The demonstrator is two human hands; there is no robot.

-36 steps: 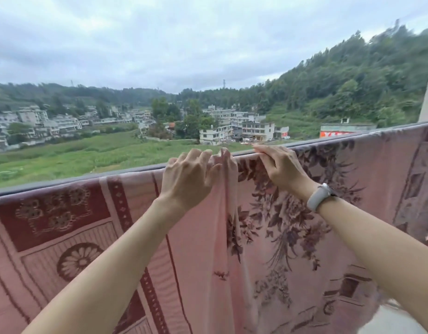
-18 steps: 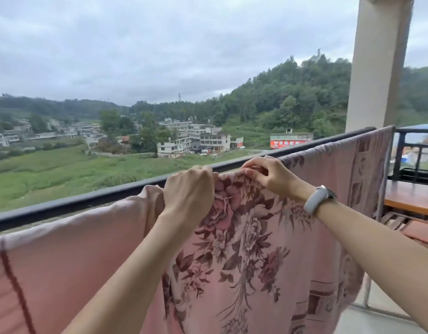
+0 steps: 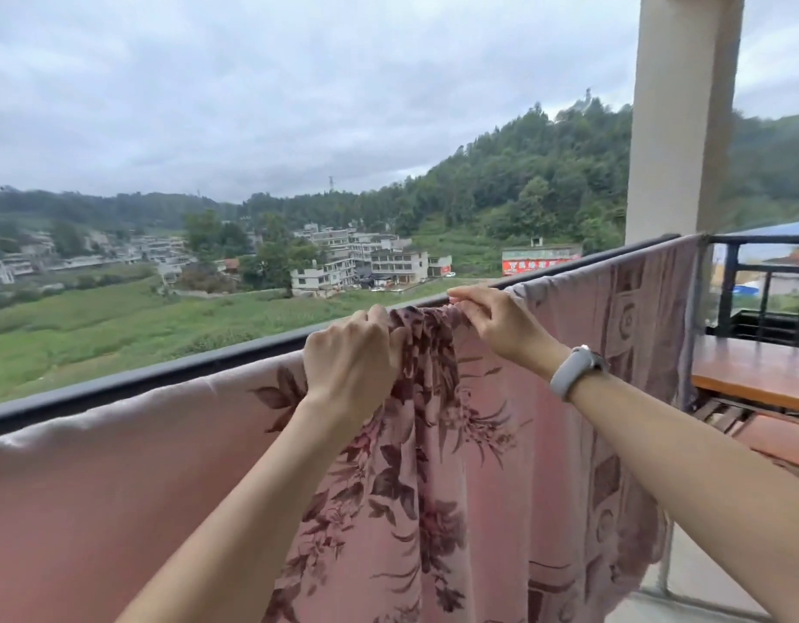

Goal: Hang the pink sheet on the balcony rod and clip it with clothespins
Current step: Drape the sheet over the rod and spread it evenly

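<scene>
The pink sheet, printed with dark floral and square patterns, hangs over the dark balcony rod, which runs from lower left up to the right. My left hand grips a bunched fold of the sheet at the rod. My right hand, with a grey wristband behind it, pinches the sheet's top edge just to the right of that fold. Between the two hands the cloth is gathered into pleats. To the left the sheet's top edge sags below the rod. No clothespins are visible.
A pale square pillar rises at the right end of the rod. Beyond it stand a black side railing and an orange-brown wooden tabletop. Fields, buildings and wooded hills lie past the rod.
The view has swung right along the rod, bringing the pillar in. Both hands have shifted along the sheet and drawn closer, bunching the floral part into pleats between them.
</scene>
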